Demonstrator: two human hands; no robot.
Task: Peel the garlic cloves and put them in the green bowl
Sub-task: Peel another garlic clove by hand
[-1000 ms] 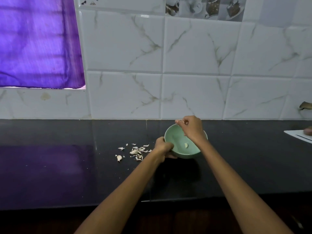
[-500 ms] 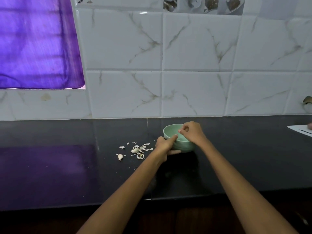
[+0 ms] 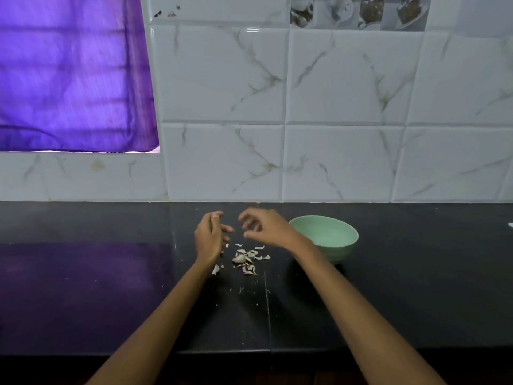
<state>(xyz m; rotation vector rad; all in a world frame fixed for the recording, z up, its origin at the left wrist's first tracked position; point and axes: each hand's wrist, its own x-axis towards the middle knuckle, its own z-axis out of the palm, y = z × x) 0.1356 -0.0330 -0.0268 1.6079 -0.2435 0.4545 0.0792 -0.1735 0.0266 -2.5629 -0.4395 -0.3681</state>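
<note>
Hovering over garlic skins, both hands beside green bowl

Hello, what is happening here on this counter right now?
A person is peeling garlic at a black counter. Both hands hover above a small pile of garlic skins: the left hand and the right hand have loosely curled fingers, and neither clearly holds anything. The green bowl stands on the counter to the right of the pile, beside the right wrist. What lies inside the bowl cannot be seen from here.
</note>
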